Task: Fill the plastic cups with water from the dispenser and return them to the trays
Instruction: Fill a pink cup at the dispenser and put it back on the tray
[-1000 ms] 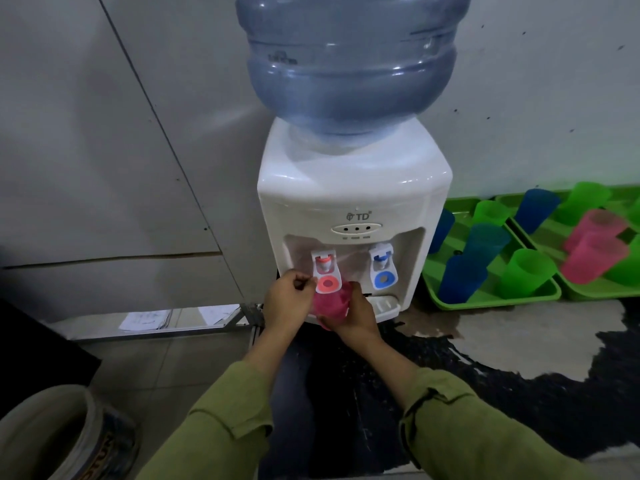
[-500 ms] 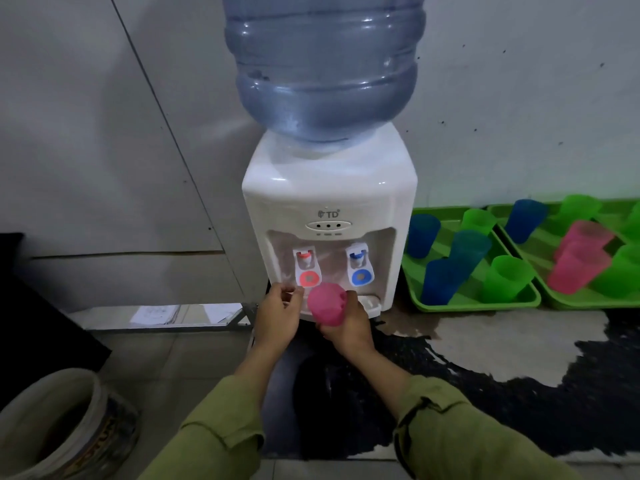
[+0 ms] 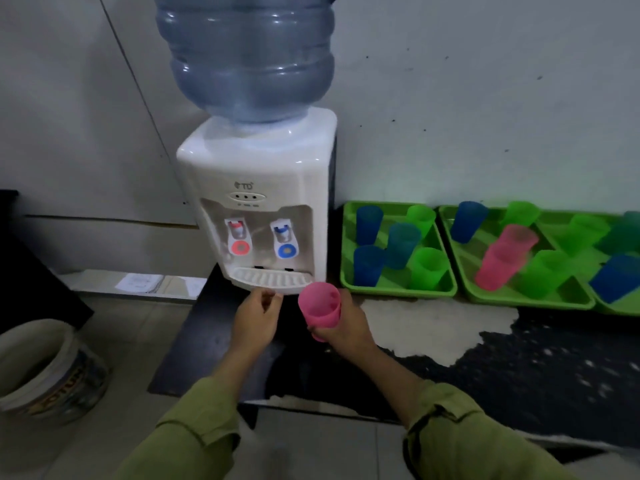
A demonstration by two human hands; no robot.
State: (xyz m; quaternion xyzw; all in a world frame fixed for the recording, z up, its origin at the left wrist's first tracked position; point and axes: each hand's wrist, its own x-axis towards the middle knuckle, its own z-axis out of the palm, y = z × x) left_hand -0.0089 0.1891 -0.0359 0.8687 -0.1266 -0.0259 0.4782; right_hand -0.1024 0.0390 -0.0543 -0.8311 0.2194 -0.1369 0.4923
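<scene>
Pink cup (image 3: 319, 308) near upright, mouth up, right hand (image 3: 346, 327) fingers wrapped round it, left hand (image 3: 256, 318) loosely curled, empty

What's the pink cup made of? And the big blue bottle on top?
The pink cup in the right hand looks like thin plastic with a soft, matte finish; light seems to pass through its wall. The big blue bottle looks like hard, see-through tinted plastic; it is glossy, with moulded ribs and bright highlights.

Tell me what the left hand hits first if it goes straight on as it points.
The left hand would probably meet the dispenser's drip tray first, at its front lip; depth is unclear.
</scene>
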